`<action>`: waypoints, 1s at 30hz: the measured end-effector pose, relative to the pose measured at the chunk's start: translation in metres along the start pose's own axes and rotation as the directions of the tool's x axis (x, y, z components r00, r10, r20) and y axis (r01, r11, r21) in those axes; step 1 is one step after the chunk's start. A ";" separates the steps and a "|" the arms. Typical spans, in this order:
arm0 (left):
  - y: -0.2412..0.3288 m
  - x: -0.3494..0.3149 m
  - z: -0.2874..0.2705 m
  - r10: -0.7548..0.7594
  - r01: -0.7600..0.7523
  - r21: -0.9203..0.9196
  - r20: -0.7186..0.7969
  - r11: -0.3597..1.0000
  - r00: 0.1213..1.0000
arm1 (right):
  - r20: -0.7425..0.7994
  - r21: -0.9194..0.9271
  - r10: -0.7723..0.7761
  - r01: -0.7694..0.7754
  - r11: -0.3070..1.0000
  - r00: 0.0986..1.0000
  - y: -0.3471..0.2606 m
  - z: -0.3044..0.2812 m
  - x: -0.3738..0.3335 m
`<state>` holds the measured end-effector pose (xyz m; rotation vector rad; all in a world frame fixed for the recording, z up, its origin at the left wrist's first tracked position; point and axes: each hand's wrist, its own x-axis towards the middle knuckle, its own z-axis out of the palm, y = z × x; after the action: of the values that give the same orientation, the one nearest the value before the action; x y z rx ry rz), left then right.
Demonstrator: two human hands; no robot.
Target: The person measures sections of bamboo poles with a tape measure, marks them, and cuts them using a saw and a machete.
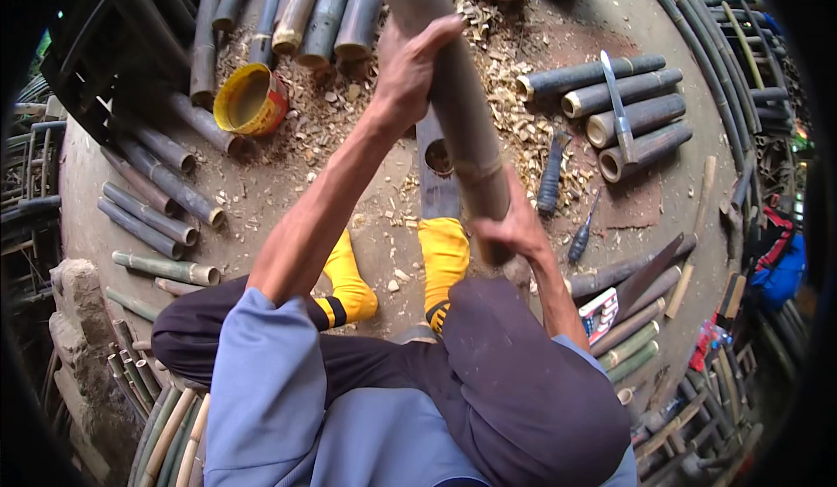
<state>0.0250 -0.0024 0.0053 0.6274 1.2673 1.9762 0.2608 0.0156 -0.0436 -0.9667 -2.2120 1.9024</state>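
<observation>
A long, thick grey-brown bamboo tube slants across the middle, its top end running out of view. My left hand wraps around its upper part, thumb across the front. Lower down, my right hand grips the tube near its bottom end, close to my right knee; that end is smeared by motion. Behind the tube, a dark bamboo piece with a round hole lies on the ground against my yellow-socked right foot. The other yellow-socked foot rests to its left.
A yellow-red bucket stands upper left amid wood shavings. At right, a knife lies across cut bamboo tubes. Two dark-handled tools lie nearer me. A saw rests on bamboo pieces. More bamboo lines the left side.
</observation>
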 end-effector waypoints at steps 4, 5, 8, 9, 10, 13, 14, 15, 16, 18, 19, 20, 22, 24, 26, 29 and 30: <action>0.048 -0.004 0.041 0.197 -0.209 0.083 0.130 0.974 0.972 | -0.163 -0.065 -0.021 0.011 0.998 0.986 -0.005 -0.007 0.019; 0.071 -0.007 0.042 0.236 -0.260 0.123 0.183 0.958 0.954 | -0.173 -0.081 -0.155 0.143 0.986 0.973 -0.010 -0.005 0.026; 0.120 -0.016 0.039 0.351 -0.425 0.197 0.322 0.884 0.879 | -0.025 -0.122 -0.271 0.266 0.956 0.962 -0.008 0.019 0.052; 0.132 -0.021 0.041 0.382 -0.471 0.200 0.360 0.859 0.851 | -0.010 -0.069 -0.318 0.317 0.946 0.948 0.001 0.024 0.064; 0.133 -0.023 0.044 0.406 -0.501 0.181 0.389 0.846 0.827 | -0.018 -0.085 -0.305 0.303 0.949 0.952 0.011 0.018 0.070; 0.147 -0.032 0.050 0.466 -0.585 0.163 0.454 0.795 0.759 | 0.011 -0.126 -0.326 0.325 0.937 0.945 0.024 0.018 0.082; 0.151 -0.035 0.053 0.493 -0.617 0.157 0.464 0.771 0.736 | 0.010 -0.122 -0.330 0.328 0.937 0.944 0.028 0.020 0.081; 0.153 -0.038 0.057 0.517 -0.642 0.146 0.473 0.753 0.713 | -0.018 -0.144 -0.340 0.334 0.931 0.940 0.032 0.021 0.078; 0.160 -0.042 0.060 0.540 -0.670 0.143 0.482 0.729 0.690 | -0.043 -0.160 -0.360 0.349 0.923 0.932 0.033 0.027 0.077; 0.163 -0.047 0.068 0.586 -0.712 0.115 0.486 0.693 0.649 | -0.083 -0.135 -0.401 0.388 0.912 0.913 0.034 0.023 0.078; 0.161 -0.050 0.073 0.608 -0.726 0.094 0.481 0.681 0.632 | -0.013 -0.386 -0.514 0.470 0.794 0.858 0.028 0.008 0.075; 0.160 -0.051 0.078 0.630 -0.739 0.073 0.472 0.669 0.617 | 0.088 -0.602 -0.595 0.519 0.607 0.799 0.023 -0.008 0.070; 0.163 -0.055 0.082 0.662 -0.770 0.069 0.466 0.635 0.587 | 0.102 -0.643 -0.145 0.176 0.745 0.984 -0.097 -0.041 0.049; 0.161 -0.057 0.089 0.677 -0.784 0.071 0.461 0.617 0.574 | 0.058 -0.688 -0.107 0.118 0.716 0.993 -0.147 -0.079 0.016; 0.160 -0.060 0.099 0.695 -0.786 0.029 0.447 0.618 0.563 | -0.038 -0.734 -0.136 0.065 0.676 0.990 -0.176 -0.121 -0.032; 0.165 -0.065 0.108 0.692 -0.776 0.033 0.431 0.629 0.579 | -0.191 -0.755 -0.199 -0.014 0.656 0.961 -0.194 -0.154 -0.102; 0.162 -0.067 0.113 0.681 -0.770 0.055 0.430 0.636 0.593 | -0.240 -0.752 -0.212 -0.043 0.658 0.947 -0.197 -0.159 -0.121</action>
<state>0.0998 -0.0338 0.1969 1.8157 1.0838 2.1616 0.3464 0.0863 0.2138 -1.0961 -2.7820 0.6393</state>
